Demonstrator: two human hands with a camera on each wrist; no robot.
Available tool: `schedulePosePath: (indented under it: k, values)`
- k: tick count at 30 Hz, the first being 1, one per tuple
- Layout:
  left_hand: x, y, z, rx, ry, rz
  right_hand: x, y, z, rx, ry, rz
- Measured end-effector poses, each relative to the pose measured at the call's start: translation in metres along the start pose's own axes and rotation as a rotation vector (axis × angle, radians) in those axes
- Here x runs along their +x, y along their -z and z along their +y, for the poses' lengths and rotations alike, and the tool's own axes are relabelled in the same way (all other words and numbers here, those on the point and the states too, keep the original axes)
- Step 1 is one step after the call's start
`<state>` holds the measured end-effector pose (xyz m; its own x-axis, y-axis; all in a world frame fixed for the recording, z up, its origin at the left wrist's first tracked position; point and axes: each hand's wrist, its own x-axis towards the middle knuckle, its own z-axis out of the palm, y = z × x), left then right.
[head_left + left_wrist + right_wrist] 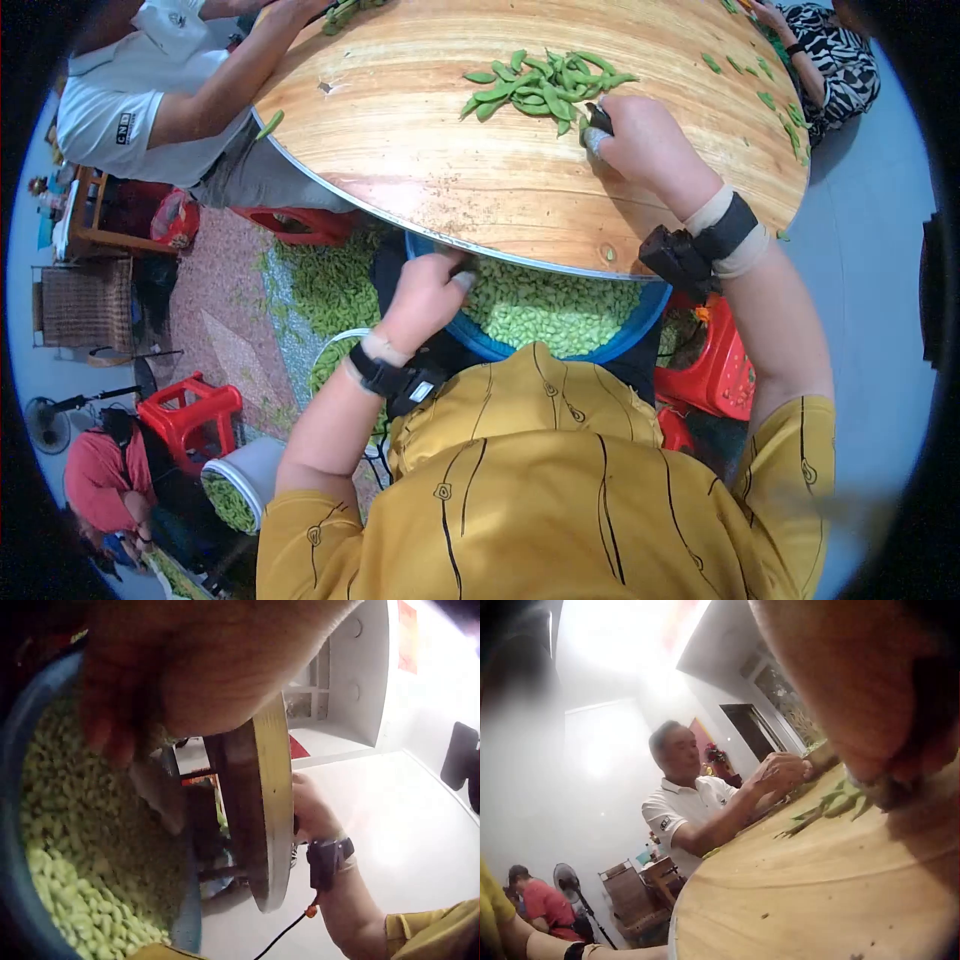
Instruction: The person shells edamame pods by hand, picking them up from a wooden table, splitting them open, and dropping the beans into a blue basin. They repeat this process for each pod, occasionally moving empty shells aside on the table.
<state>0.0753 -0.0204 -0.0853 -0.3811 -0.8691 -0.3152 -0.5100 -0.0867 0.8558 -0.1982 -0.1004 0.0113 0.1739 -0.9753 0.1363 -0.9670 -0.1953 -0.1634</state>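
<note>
Over the near right edge of a heap of green soybean pods (545, 85) on the round wooden table (400, 130), my right hand (645, 145) bends its fingers down and pinches a pod at the heap's side. Dark and grey coverings show on its fingertips and thumb. My left hand (425, 295) hangs below the table's near edge, over a blue tub (610, 350) of shelled green beans (550, 310). A grey covering wraps its thumb. In the left wrist view its fingers point down towards the beans, in shadow; I cannot tell whether they hold anything.
Loose pods (768, 100) lie at the table's right side. One person in a white shirt (150, 110) sits at the left, another in a patterned top (825, 65) at the right. Pods heap on the floor (335, 280); red stools (190, 415) and a white bucket (250, 475) stand about.
</note>
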Motion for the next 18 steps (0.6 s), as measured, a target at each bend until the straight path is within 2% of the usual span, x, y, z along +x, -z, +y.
schedulePosePath:
  k: [2,4,6,7,8,10,11,13,14,15,16,17,18]
  values:
    - [-0.011,0.016,-0.033,0.258,-0.163,0.179,0.0,0.004,-0.002,-0.007,0.009,-0.068]
    - [-0.029,0.039,-0.032,0.524,-0.112,0.23,-0.006,0.008,-0.001,0.07,0.002,-0.041]
    - [-0.041,0.052,-0.068,0.786,-0.035,0.252,-0.011,0.01,0.004,0.147,-0.011,-0.014]
    - [-0.047,0.056,-0.075,0.884,0.133,0.205,-0.012,0.011,0.008,0.285,-0.096,-0.077]
    - [-0.051,0.055,-0.078,0.888,0.132,0.203,-0.013,0.012,0.01,0.422,-0.181,-0.14]
    - [-0.059,0.053,-0.054,0.957,0.121,0.221,-0.022,0.017,0.008,0.487,-0.209,-0.156]
    - [-0.055,0.051,-0.033,0.812,0.03,0.163,-0.028,0.021,0.004,0.549,-0.232,-0.177]
    - [-0.051,0.035,0.021,0.234,-0.148,0.13,-0.045,0.03,-0.014,0.589,-0.206,-0.186]
    - [-0.048,0.026,0.044,0.154,-0.257,0.121,-0.049,0.032,-0.019,0.627,-0.181,-0.193]
    - [-0.043,0.018,0.06,0.075,-0.318,0.1,-0.055,0.009,-0.01,0.726,0.024,-0.081]
    - [-0.038,0.008,0.08,-0.045,-0.32,0.118,-0.063,0.018,-0.022,0.779,-0.003,-0.133]
    - [-0.031,0.0,0.094,-0.091,-0.327,0.117,-0.07,0.021,-0.034,0.817,-0.023,-0.111]
    - [-0.02,-0.009,0.093,0.034,-0.421,0.143,-0.077,0.023,-0.044,0.855,-0.044,-0.088]
